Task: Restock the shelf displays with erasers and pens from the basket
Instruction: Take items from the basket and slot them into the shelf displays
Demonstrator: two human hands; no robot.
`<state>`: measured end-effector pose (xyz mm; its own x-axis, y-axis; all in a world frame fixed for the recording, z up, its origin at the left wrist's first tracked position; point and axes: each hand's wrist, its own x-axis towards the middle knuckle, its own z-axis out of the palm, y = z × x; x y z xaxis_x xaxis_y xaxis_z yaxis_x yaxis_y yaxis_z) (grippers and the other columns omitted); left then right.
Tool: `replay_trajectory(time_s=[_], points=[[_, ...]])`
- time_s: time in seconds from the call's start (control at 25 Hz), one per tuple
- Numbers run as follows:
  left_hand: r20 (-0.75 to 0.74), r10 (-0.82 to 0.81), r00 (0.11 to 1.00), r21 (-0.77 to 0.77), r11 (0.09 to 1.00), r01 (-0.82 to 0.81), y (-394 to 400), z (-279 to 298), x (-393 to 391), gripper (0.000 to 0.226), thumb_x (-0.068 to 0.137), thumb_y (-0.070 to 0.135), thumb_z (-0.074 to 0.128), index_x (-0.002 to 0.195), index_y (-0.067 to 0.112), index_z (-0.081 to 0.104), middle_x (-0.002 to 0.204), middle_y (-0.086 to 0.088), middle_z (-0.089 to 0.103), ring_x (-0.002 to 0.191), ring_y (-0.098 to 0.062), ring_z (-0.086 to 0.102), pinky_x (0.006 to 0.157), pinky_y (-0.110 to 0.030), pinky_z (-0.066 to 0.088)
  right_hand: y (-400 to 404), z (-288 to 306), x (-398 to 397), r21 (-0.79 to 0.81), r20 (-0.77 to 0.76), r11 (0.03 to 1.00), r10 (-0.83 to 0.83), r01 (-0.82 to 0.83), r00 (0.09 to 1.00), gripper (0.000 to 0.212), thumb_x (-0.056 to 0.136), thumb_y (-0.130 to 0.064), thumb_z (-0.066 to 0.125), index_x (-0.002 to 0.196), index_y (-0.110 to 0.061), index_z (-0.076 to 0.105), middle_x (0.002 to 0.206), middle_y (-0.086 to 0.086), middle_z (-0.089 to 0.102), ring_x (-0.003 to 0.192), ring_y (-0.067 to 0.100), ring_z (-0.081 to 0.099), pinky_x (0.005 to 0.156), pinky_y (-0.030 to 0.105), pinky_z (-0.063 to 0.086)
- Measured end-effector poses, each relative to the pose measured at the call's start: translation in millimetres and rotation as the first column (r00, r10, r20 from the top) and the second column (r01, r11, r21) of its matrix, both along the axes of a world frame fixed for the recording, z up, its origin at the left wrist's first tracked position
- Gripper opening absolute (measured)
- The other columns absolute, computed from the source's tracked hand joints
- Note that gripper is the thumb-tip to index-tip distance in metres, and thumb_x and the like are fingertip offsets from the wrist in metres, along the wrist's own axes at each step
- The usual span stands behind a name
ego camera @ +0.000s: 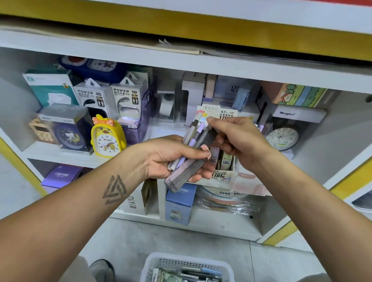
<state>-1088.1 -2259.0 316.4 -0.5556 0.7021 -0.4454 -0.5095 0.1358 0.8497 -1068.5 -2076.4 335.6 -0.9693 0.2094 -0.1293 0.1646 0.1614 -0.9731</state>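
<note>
Yellow duck alarm clock at centre left on the middle shelf, a dark blue clock in a clear box just left of it. Two power bank boxes behind them, a teal box in the upper left. Round white clock at right, a colourful cartoon box above it. Purple box lower left, blue box at lower centre. Grey floor at bottom, shoes at the bottom edge.
</note>
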Motion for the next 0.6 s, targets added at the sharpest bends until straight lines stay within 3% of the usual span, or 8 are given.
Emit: replay_trajectory(time_s=[0.12, 0.24, 0.32, 0.4, 0.52, 0.6], points=[[0.011, 0.009, 1.000, -0.012, 1.000, -0.008, -9, 2, -1, 0.023, 0.089, 0.011, 0.067, 0.110, 0.002, 0.064, 0.110, -0.027, 0.069, 0.087, -0.029, 0.072, 0.064, -0.032, 0.060, 1, 2, -7, 0.008, -0.009, 0.997, -0.079, 0.079, 0.997, 0.022, 0.087, -0.028, 0.067, 0.072, -0.013, 0.059, 0.053, 0.006, 0.060, 0.040, 0.016, 0.044, 0.043, 0.024, 0.029], [0.046, 0.035, 0.998, -0.014, 0.999, -0.034, -20, 4, -5, 0.022, 0.092, 0.007, 0.062, 0.113, 0.003, 0.057, 0.109, -0.030, 0.067, 0.079, -0.027, 0.071, 0.058, -0.029, 0.058, 11, 4, -13, -0.001, -0.070, 0.987, -0.163, 0.163, 0.984, 0.018, 0.089, -0.013, 0.056, 0.086, 0.002, 0.066, 0.061, 0.013, 0.065, 0.039, 0.015, 0.046, 0.039, 0.022, 0.028], [0.071, 0.080, 0.994, -0.017, 0.997, -0.079, -29, 3, -8, 0.018, 0.093, 0.007, 0.060, 0.109, 0.000, 0.056, 0.107, -0.031, 0.067, 0.077, -0.027, 0.070, 0.056, -0.028, 0.058, 16, 1, -16, 0.112, -0.154, 0.979, -0.153, 0.172, 0.976, 0.018, 0.091, -0.007, 0.055, 0.093, 0.002, 0.070, 0.064, 0.013, 0.064, 0.040, 0.013, 0.047, 0.038, 0.021, 0.032], [0.086, 0.161, 0.983, -0.018, 0.987, -0.160, -36, 2, -12, 0.013, 0.093, 0.007, 0.059, 0.102, -0.003, 0.058, 0.106, -0.031, 0.068, 0.077, -0.029, 0.072, 0.057, -0.030, 0.059, 16, -1, -14, 0.315, -0.252, 0.939, -0.053, 0.134, 0.966, 0.018, 0.091, -0.009, 0.056, 0.100, -0.009, 0.072, 0.064, 0.007, 0.065, 0.048, 0.014, 0.052, 0.045, 0.023, 0.040], [0.101, 0.244, 0.964, 0.015, 0.969, -0.247, -39, 3, -15, 0.011, 0.093, 0.008, 0.058, 0.092, -0.003, 0.059, 0.111, -0.031, 0.067, 0.077, -0.030, 0.073, 0.056, -0.032, 0.059, 12, -6, -8, 0.700, -0.330, 0.709, 0.212, 0.088, 0.920, 0.022, 0.089, -0.014, 0.057, 0.110, -0.021, 0.061, 0.079, 0.005, 0.066, 0.069, 0.021, 0.059, 0.065, 0.033, 0.050], [0.091, 0.252, 0.963, 0.040, 0.966, -0.257, -37, 4, -15, 0.010, 0.094, 0.008, 0.058, 0.094, -0.002, 0.058, 0.114, -0.031, 0.066, 0.085, -0.031, 0.072, 0.058, -0.033, 0.060, 9, -8, -6, 0.813, -0.357, 0.571, 0.337, 0.113, 0.871, 0.023, 0.090, -0.017, 0.056, 0.113, -0.021, 0.058, 0.085, 0.005, 0.068, 0.076, 0.026, 0.059, 0.069, 0.037, 0.051]])
